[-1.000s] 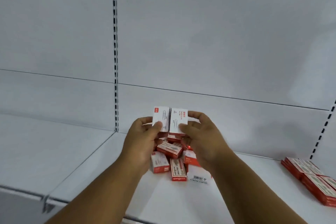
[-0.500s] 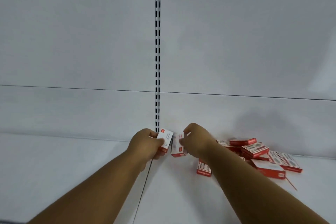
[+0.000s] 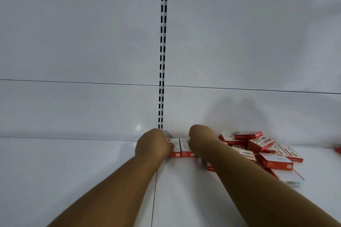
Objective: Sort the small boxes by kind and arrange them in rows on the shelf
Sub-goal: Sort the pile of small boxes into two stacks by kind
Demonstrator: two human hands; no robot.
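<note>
Two small red-and-white boxes lie flat side by side on the white shelf [image 3: 92, 171], close to the back wall. My left hand [image 3: 152, 143] grips the left box [image 3: 174, 146] from its left side. My right hand [image 3: 200, 140] grips the right box [image 3: 185, 148] from its right side. Fingers of both hands are curled and partly hidden behind the knuckles. To the right of my right forearm lies a loose pile of several more red-and-white boxes [image 3: 262, 148], heaped at odd angles.
A slotted upright strip [image 3: 162, 61] runs down the white back wall and ends just behind my left hand. A seam between two shelf boards [image 3: 154, 199] runs towards me under my left forearm. Another red box edge [image 3: 338, 149] shows at the far right.
Both hands have carried the two boxes left and down from above the pile, and the boxes now rest flat on the shelf by the back wall. The view swung left.
</note>
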